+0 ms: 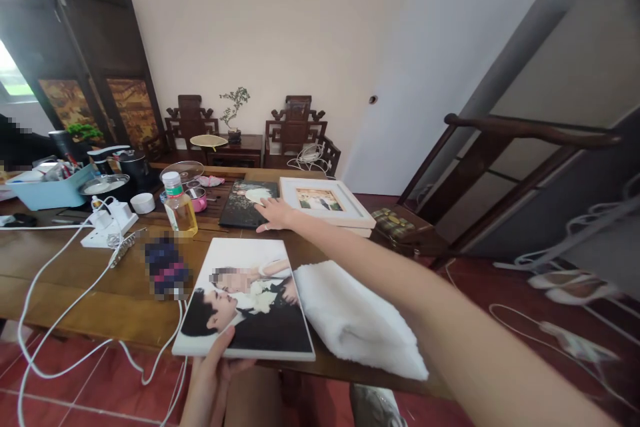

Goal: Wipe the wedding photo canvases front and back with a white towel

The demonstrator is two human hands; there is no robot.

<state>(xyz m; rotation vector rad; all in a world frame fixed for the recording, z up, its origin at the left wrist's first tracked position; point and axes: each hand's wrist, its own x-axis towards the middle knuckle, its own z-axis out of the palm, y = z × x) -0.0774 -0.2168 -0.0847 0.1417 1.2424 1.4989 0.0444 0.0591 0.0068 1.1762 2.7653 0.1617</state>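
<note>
Photo panel, pale-edged and printed with two people, was at the near edge of the wooden table. Left hand held it by its near edge, left of centre: thumb on the printed face, fingers beneath. Most of the panel extended forward from this grip; whether its far end rested on the table could not be told.

Right hand was stretched forward, fingers spread over the right part of a dark panel; firmness of contact could not be judged. White framed picture lay just right of that hand. White cloth lay right of the photo panel, alongside the right forearm.

To the left: upright bottle of yellow liquid, pink mug behind it, white power strip, light-blue basket. Beyond the table, a small potted tree stood between two dark chairs.
</note>
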